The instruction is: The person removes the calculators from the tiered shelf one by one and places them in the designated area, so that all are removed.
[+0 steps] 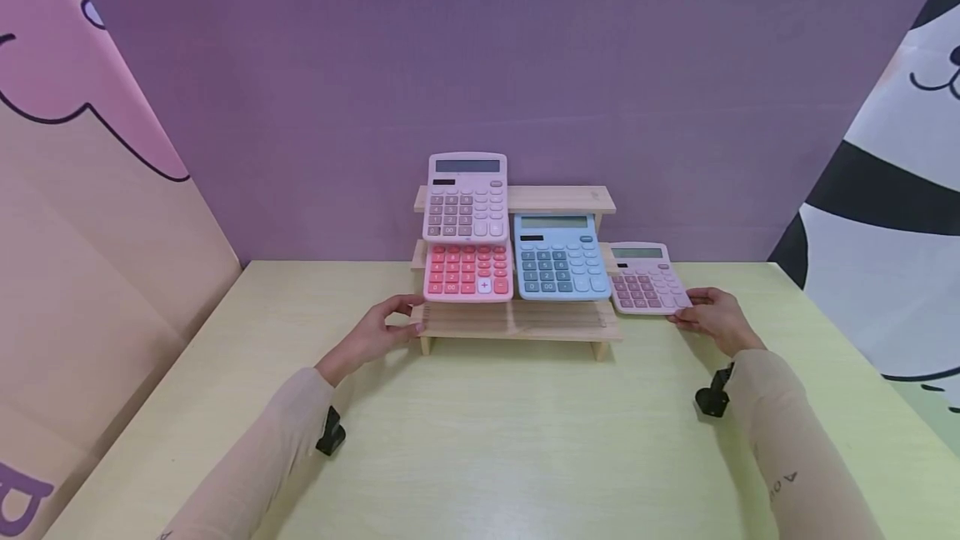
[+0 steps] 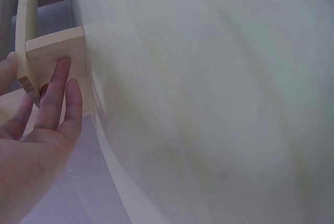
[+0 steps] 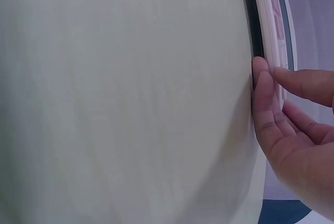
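Observation:
A tiered wooden stand (image 1: 525,322) is on the table with calculators on it. My left hand (image 1: 380,328) holds the left end of its lowest shelf, thumb on the shelf and fingers beneath, by the wooden leg (image 2: 73,51) in the left wrist view. To the right of the stand, a pink calculator (image 1: 648,277) lies at table level. My right hand (image 1: 716,319) pinches its near right corner; in the right wrist view the thumb (image 3: 302,84) is over the edge and fingers are underneath. A lilac calculator (image 1: 467,198) leans highest, above a coral-pink calculator (image 1: 468,273) and beside a blue calculator (image 1: 562,258).
Pale wood-look table (image 1: 480,432) spreads in front of the stand. A purple backdrop (image 1: 525,65) rises close behind it. Printed cartoon panels stand at both sides, one with a pink figure (image 1: 67,48), the other black and white (image 1: 892,190).

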`<state>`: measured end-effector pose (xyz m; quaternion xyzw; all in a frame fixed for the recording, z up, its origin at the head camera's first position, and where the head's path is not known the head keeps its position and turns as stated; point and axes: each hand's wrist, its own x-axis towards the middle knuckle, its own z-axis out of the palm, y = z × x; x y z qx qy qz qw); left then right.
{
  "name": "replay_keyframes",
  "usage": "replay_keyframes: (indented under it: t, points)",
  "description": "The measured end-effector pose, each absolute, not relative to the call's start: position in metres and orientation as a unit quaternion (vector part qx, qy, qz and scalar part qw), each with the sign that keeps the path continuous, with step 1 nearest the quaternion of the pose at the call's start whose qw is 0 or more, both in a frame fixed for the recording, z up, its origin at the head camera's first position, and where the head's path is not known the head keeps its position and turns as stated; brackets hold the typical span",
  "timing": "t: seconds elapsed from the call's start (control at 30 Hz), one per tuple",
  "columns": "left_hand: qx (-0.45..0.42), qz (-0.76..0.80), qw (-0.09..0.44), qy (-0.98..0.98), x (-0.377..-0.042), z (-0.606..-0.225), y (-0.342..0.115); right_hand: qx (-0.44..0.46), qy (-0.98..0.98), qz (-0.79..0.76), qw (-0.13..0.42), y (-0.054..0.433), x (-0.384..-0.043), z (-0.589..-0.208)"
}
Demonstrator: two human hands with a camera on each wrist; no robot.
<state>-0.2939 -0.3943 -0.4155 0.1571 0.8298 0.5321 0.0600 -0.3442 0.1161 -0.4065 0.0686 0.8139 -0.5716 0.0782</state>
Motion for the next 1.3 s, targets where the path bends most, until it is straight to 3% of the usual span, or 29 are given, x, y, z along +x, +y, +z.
replay_keyframes:
  t: [0.5, 0.73, 0.93, 1.3]
  points:
    - [0.158, 0.531, 0.057, 0.830, -0.294, -0.415, -0.393, 0.057, 0.832, -0.547, 0.078, 0.123, -0.342, -0.406]
    - [0.154, 0.523, 0.062, 0.836, -0.278, -0.395, -0.386, 0.059, 0.837, -0.538, 0.079, 0.125, -0.338, -0.402]
    - [0.148, 0.534, 0.062, 0.830, -0.293, -0.415, -0.393, 0.049, 0.856, -0.510, 0.072, 0.124, -0.337, -0.396]
    - [0.151, 0.539, 0.062, 0.826, -0.294, -0.416, -0.393, 0.007, 0.860, -0.507, 0.059, 0.118, -0.337, -0.386]
